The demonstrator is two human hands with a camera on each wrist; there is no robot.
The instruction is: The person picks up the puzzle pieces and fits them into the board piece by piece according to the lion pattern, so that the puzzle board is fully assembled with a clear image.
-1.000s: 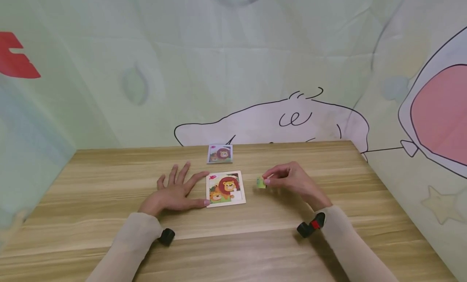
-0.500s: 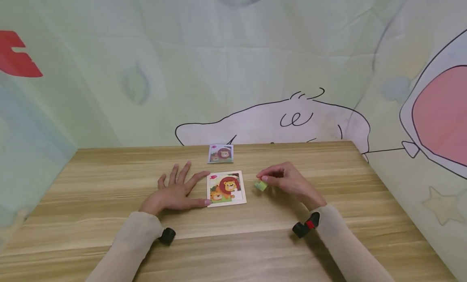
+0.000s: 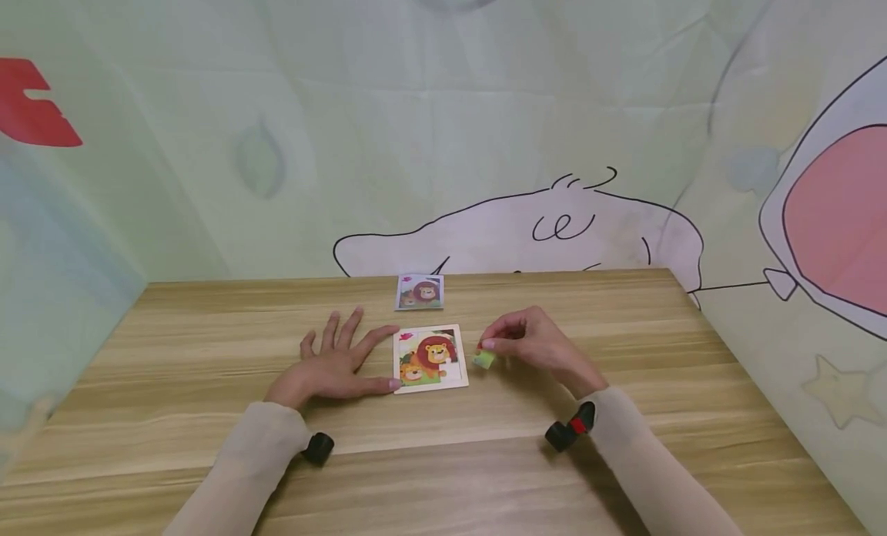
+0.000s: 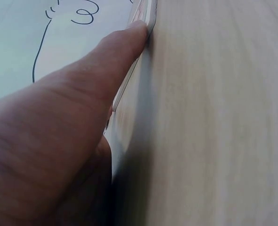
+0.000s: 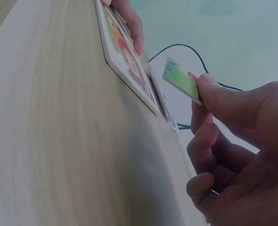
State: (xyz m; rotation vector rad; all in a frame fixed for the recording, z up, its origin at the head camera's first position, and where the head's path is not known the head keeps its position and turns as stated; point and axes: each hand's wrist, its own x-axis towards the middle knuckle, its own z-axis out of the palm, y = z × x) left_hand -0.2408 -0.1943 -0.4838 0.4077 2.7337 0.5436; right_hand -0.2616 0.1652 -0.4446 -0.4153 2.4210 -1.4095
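On the table lies a white-framed lion jigsaw puzzle [image 3: 433,355] with a white gap at its lower right. My left hand [image 3: 336,366] is spread beside it, thumb and index finger touching the frame's left side. In the left wrist view the thumb [image 4: 106,56] rests on the frame's edge. Just right of the frame, my right hand [image 3: 543,347] pinches a green puzzle piece [image 3: 483,358] between thumb and index finger. The right wrist view shows this green piece [image 5: 182,79] held tilted above the table, apart from the frame, with the other fingers curled below.
Behind the puzzle lies a small card [image 3: 419,293] with the same lion picture. The wooden table [image 3: 443,474] ends at a printed cloth backdrop [image 3: 416,135]. A black camera is strapped to each wrist.
My right hand has moved left toward the puzzle frame, and the green piece in it has turned and tilted. The left hand has stayed at the frame.
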